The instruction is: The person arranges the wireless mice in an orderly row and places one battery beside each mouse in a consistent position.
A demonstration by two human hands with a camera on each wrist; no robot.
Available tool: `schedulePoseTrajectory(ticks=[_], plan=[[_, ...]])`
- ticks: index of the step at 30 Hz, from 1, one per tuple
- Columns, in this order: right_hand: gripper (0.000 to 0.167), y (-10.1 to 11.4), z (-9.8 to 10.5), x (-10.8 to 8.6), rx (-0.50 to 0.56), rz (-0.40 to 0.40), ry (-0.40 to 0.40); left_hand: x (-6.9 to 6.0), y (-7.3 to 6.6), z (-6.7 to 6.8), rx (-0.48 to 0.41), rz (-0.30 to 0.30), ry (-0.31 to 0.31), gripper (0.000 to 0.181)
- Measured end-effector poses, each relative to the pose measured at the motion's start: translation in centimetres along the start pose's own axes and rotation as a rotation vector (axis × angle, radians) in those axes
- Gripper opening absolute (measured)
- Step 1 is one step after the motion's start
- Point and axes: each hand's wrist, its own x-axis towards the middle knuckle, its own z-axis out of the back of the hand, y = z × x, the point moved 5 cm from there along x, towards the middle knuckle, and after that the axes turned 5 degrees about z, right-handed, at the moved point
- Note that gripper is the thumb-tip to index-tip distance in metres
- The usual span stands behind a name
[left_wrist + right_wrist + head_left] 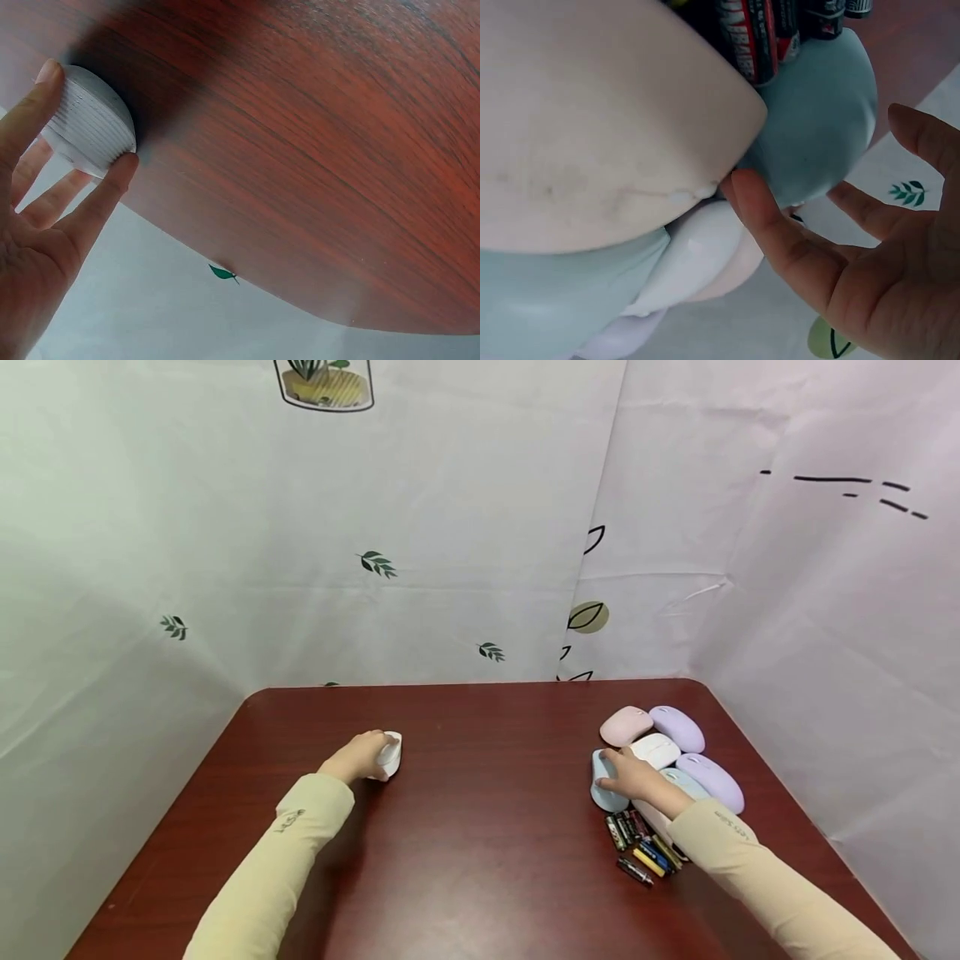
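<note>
Head view, nearest first: pale sleeves (258, 877) come up over the bench (457, 827). Loose batteries (647, 855) lie between four and five o'clock. Just beyond them, at four o'clock, the right hand (632, 773) reaches over a light-blue mouse (609, 801); its fingers are spread around the mouse, not clenched, and the right wrist view shows one fingertip standing just apart from its side. At eight o'clock the left hand (357, 757) grasps a ribbed white mouse (391, 762) between its fingers, tipped on edge. Farther off, from twelve to two o'clock of the right hand, sit a pink mouse (626, 727), a plain white mouse (658, 748) and a lilac mouse (677, 729). Behind the bench hangs a leaf-printed cloth (450, 510).
</note>
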Motion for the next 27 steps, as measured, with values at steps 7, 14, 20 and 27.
schedulePoseTrajectory(ticks=[7, 14, 20, 27], plan=[[0.056, 0.0, -0.2, 0.3, 0.014, 0.010, 0.027, 0.2, 0.1, 0.1, -0.006, 0.037, -0.002, 0.060], [0.066, -0.3, -0.1, 0.7, 0.102, -0.018, 0.079, 0.0, -0.1, 0.4, -0.017, 0.058, -0.006, 0.058], [0.073, -0.8, -0.4, 0.9, 0.108, -0.056, 0.098, 0.6, 0.1, 0.3, -0.030, 0.080, 0.019, 0.061], [0.076, -1.3, -0.5, 1.4, 0.111, -0.030, 0.141, 0.4, 0.2, 0.4, -0.049, 0.083, 0.015, 0.062]])
